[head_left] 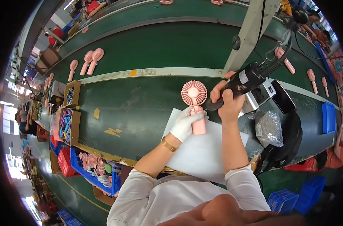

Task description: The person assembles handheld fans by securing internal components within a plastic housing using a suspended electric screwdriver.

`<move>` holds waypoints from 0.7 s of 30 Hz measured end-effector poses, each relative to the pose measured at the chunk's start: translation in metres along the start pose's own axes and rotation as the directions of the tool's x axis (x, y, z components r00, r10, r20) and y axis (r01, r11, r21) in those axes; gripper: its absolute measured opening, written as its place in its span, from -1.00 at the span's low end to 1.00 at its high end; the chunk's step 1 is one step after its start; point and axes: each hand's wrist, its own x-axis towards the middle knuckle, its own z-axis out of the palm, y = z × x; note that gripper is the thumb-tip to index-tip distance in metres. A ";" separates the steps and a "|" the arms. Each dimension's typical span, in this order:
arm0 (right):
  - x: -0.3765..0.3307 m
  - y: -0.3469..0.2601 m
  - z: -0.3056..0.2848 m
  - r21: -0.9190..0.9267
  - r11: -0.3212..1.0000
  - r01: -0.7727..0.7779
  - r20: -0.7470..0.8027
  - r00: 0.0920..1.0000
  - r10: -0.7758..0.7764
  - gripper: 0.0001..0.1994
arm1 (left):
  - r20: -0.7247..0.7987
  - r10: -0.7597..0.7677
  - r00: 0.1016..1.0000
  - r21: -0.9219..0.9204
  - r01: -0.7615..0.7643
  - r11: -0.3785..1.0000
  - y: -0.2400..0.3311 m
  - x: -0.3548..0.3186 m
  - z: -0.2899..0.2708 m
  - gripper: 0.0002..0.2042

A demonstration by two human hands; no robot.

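Here we see our left hand [184, 122], in a white glove, with its fingers wrapped around the handle of a pink handheld fan [195, 105], which it holds upright over a white sheet [201, 150] on the green surface [141, 109]. Our right hand [227, 101] is clenched around a black electric screwdriver [246, 81], and its tip seems to meet the fan just below the round head, though the exact contact point is too small to tell. In our judgement, the tip could slip off the screw if the tool is tilted, and then it would scratch the pink plastic or push against the gloved fingers just beside it. The fan could also twist in the hand if the grasp is too loose. A bag of small grey parts [268, 128] lies near the right arm, and an elbow could push it
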 end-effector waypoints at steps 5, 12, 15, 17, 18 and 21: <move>-0.003 0.007 0.000 -0.001 1.000 0.014 0.007 1.000 -0.014 -0.40 | -0.020 -0.014 1.000 0.017 0.014 1.000 0.001 0.000 0.004 -0.80; -0.004 0.016 0.001 -0.003 1.000 0.004 0.024 1.000 -0.004 -0.40 | -0.030 -0.018 0.999 0.003 0.018 1.000 0.005 -0.002 0.008 -0.79; -0.011 0.022 0.007 -0.090 0.994 -0.054 0.003 0.999 0.054 -0.62 | -0.032 -0.014 0.999 -0.002 0.014 1.000 0.003 -0.002 0.002 -0.77; -0.020 0.019 0.011 -0.173 0.984 -0.049 0.106 0.992 0.068 -0.67 | -0.035 0.002 0.999 0.004 -0.002 1.000 0.001 -0.002 0.000 -0.76; -0.026 0.029 0.006 -0.270 0.963 -0.003 0.147 0.988 0.044 -0.64 | -0.066 0.022 0.998 -0.025 -0.024 0.999 0.001 -0.003 0.002 -0.75; -0.028 0.038 0.008 -0.340 0.940 0.031 0.176 0.984 0.031 -0.55 | -0.103 0.042 0.994 -0.088 -0.052 0.995 0.004 -0.003 0.005 -0.73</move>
